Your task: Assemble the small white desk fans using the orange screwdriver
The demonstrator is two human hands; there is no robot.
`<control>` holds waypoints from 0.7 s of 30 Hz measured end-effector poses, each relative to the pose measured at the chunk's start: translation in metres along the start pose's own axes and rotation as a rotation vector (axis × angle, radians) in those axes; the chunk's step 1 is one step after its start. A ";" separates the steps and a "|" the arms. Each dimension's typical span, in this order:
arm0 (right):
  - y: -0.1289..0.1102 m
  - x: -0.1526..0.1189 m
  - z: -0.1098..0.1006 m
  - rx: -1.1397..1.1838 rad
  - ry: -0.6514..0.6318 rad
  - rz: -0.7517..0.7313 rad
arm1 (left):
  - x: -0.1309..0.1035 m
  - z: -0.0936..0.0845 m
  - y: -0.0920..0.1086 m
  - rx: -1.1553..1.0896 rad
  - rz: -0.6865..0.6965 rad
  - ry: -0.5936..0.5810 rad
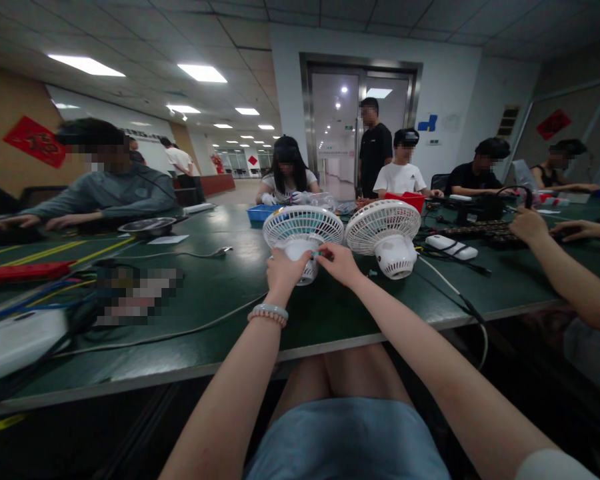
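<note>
Our left hand (285,269) is wrapped around the back of a white fan (303,241), which sits near the table's front edge with its round cage facing away from us. Our right hand (339,264) seems to pinch a small teal piece (315,254) between the fingertips, close against that fan's back. We judge the fan to be fairly light, with most of its weight in the rounded motor cover; the plastic looks stiff and smooth, perhaps a little slippery. That cover is the best place to hold it, since the thin cage ribs could bend or crack. The teal piece looks light and easy to drop.

Around us, from left to right: a white box (23,341) lies on the green table (220,283), and a pale cord (200,329) crosses toward our left wrist, where it could snag. A blue tray (261,215) sits beyond the fan. A second fan (387,233) stands just beside ours and leaves little room on the right. Farther right lie a white power strip (451,247) and a co-worker's hand (529,224).
</note>
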State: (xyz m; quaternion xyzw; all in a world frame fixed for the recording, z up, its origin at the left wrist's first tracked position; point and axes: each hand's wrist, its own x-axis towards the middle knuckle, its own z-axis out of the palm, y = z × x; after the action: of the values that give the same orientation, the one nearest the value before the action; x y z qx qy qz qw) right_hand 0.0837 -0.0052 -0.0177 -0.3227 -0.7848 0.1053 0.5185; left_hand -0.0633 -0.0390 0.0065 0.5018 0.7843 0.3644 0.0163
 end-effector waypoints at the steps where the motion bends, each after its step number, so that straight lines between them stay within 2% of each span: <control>1: 0.001 0.000 0.000 -0.004 0.001 0.004 | 0.000 0.000 0.000 -0.004 -0.004 0.000; 6: 0.006 -0.001 0.000 0.016 -0.005 0.011 | 0.000 0.002 -0.001 -0.019 0.013 0.016; 13: 0.003 -0.001 -0.001 0.049 -0.007 0.038 | 0.002 0.008 -0.001 0.004 0.051 0.094; 21: 0.002 -0.002 -0.002 0.095 -0.006 0.039 | 0.006 0.013 -0.004 -0.023 0.034 0.086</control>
State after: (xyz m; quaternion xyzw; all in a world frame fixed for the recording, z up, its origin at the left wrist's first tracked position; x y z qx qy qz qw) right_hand 0.0863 -0.0055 -0.0196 -0.3127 -0.7739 0.1535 0.5289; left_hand -0.0643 -0.0277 -0.0029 0.4984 0.7716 0.3949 -0.0180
